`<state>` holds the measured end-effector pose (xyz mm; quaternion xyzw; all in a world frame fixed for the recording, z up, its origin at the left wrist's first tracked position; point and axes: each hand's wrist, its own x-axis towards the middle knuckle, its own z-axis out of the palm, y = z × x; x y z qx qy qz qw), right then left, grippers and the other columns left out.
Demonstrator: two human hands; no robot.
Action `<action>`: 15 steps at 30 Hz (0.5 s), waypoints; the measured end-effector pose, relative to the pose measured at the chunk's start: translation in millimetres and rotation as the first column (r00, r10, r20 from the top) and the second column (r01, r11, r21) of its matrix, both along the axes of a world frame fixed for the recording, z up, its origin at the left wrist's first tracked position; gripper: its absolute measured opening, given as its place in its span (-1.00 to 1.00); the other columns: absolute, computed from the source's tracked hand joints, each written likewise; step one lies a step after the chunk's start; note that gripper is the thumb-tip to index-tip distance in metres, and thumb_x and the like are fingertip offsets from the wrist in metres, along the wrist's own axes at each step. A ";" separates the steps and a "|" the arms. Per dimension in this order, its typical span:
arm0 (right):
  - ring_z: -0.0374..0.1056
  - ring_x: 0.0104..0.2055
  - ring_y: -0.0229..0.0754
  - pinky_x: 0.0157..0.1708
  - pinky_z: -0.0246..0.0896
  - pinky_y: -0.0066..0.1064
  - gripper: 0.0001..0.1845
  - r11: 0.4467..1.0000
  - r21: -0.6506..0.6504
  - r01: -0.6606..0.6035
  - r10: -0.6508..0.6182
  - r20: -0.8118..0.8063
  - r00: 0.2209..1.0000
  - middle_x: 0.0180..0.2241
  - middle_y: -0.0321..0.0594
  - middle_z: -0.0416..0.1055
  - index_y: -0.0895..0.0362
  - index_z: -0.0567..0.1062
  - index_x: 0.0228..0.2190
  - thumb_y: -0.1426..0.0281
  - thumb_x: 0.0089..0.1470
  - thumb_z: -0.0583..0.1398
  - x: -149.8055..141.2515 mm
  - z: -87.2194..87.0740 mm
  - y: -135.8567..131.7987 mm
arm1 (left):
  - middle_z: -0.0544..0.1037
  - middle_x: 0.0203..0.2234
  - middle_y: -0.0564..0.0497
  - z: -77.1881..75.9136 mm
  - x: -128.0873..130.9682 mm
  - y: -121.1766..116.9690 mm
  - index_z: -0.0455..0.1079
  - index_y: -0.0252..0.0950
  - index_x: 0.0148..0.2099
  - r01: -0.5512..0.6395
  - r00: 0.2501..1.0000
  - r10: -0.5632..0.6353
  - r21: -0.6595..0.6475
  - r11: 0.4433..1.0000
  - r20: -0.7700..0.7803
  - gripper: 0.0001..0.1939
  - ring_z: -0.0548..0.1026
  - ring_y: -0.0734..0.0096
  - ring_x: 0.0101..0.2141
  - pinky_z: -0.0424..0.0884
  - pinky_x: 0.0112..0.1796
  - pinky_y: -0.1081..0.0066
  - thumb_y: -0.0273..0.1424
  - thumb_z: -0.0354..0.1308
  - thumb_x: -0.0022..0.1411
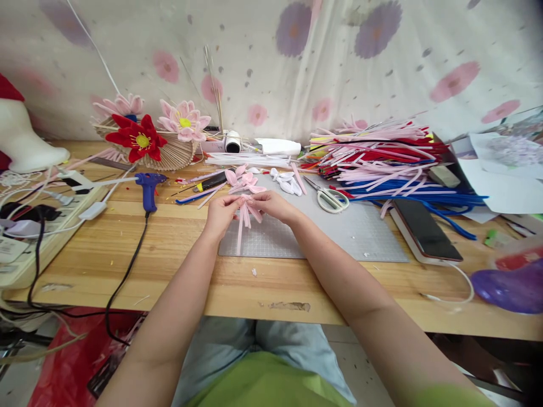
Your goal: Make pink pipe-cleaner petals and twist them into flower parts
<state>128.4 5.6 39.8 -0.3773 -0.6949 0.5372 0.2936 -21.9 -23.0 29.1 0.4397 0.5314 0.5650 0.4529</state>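
Observation:
Both my hands meet over the grey cutting mat [280,237], their fingers closed on a bunch of pink pipe cleaners [244,217] whose ends hang down. My left hand [221,213] pinches the bunch from the left. From the right, my right hand [271,204] grips it with bent fingers. Just behind the hands lie pink pipe-cleaner petals [245,182]. White petals [287,182] sit a little to the right of those. Scissors [330,198] with pale handles rest on the mat further right. The fingertips partly hide the top of the bunch.
A blue glue gun [148,189] stands left, its black cord crossing the table edge. Behind it are finished red [139,138] and pink flowers [184,120]. Piles of pipe cleaners [382,150] fill the back right, near a phone [426,229]. A power strip [51,232] lies far left.

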 end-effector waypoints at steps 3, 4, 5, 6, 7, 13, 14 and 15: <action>0.12 -0.54 -0.39 -0.48 0.04 -0.51 -0.65 0.987 -0.152 -0.049 0.031 -0.119 0.992 -0.60 -0.34 0.30 0.24 0.49 -0.48 0.17 -0.08 0.19 -3.4 -5.3 -0.8 | 0.42 -0.64 0.06 -4.7 1.3 2.1 0.50 -0.36 -0.45 -0.090 0.995 0.092 0.052 0.995 -0.025 -0.84 0.28 0.60 -0.66 0.19 -0.69 0.57 -0.38 0.28 -0.15; 0.16 -0.52 -0.39 -0.45 0.07 -0.51 -0.67 0.978 -0.198 -0.064 0.030 -0.170 0.985 -0.57 -0.32 0.33 0.23 0.48 -0.46 0.18 -0.08 0.20 -5.6 -7.0 -1.2 | 0.42 -0.65 0.07 -5.4 1.7 2.6 0.50 -0.36 -0.45 -0.129 0.991 0.131 0.069 0.989 -0.023 -0.85 0.27 0.60 -0.66 0.18 -0.69 0.57 -0.40 0.27 -0.15; 0.20 -0.49 -0.38 -0.42 0.11 -0.51 -0.69 0.967 -0.242 -0.076 0.021 -0.222 0.975 -0.53 -0.30 0.37 0.22 0.49 -0.44 0.19 -0.08 0.21 -8.4 -8.5 -1.7 | 0.42 -0.65 0.07 -5.8 2.0 3.1 0.49 -0.37 -0.45 -0.166 0.986 0.168 0.082 0.983 -0.015 -0.86 0.27 0.61 -0.66 0.18 -0.68 0.58 -0.40 0.26 -0.14; 0.23 -0.46 -0.37 -0.38 0.13 -0.50 -0.71 0.956 -0.282 -0.082 0.003 -0.269 0.963 -0.49 -0.28 0.40 0.21 0.48 -0.41 0.21 -0.07 0.21 -11.5 -9.8 -2.4 | 0.42 -0.64 0.07 -5.9 2.1 3.6 0.49 -0.37 -0.44 -0.202 0.979 0.203 0.089 0.975 -0.002 -0.86 0.28 0.61 -0.65 0.18 -0.68 0.58 -0.41 0.25 -0.13; 0.26 -0.43 -0.36 -0.36 0.15 -0.50 -0.72 0.946 -0.314 -0.084 -0.018 -0.307 0.951 -0.46 -0.27 0.41 0.20 0.48 -0.38 0.23 -0.06 0.21 -14.7 -10.6 -3.3 | 0.43 -0.63 0.07 -5.9 2.2 4.1 0.49 -0.37 -0.43 -0.235 0.972 0.235 0.090 0.968 0.013 -0.86 0.29 0.61 -0.64 0.19 -0.67 0.59 -0.40 0.24 -0.12; 0.17 -0.58 -0.41 -0.53 0.07 -0.55 -0.78 0.961 -0.276 0.013 -0.098 -0.298 0.950 -0.61 -0.35 0.34 0.23 0.46 -0.43 0.30 -0.08 0.23 -25.0 -10.6 -7.7 | 0.46 -0.58 0.05 -4.9 2.7 5.7 0.49 -0.36 -0.41 -0.251 0.963 0.246 0.030 0.968 0.109 -0.83 0.34 0.60 -0.60 0.26 -0.64 0.61 -0.40 0.27 -0.13; 0.14 -0.62 -0.42 -0.57 0.03 -0.56 -0.80 0.966 -0.254 0.054 -0.123 -0.264 0.957 -0.65 -0.38 0.31 0.23 0.45 -0.47 0.32 -0.11 0.25 -24.8 -10.5 -7.7 | 0.46 -0.59 0.06 -4.8 2.8 5.8 0.48 -0.36 -0.42 -0.218 0.969 0.215 0.006 0.976 0.118 -0.82 0.34 0.60 -0.61 0.27 -0.64 0.61 -0.39 0.28 -0.15; 0.12 -0.64 -0.43 -0.61 0.00 -0.56 -0.82 0.966 -0.240 0.092 -0.148 -0.230 0.962 -0.69 -0.39 0.29 0.24 0.44 -0.50 0.35 -0.14 0.27 -24.2 -10.4 -7.5 | 0.44 -0.61 0.06 -4.8 2.8 5.9 0.48 -0.37 -0.43 -0.174 0.976 0.176 -0.023 0.984 0.127 -0.82 0.32 0.61 -0.62 0.27 -0.64 0.60 -0.37 0.30 -0.15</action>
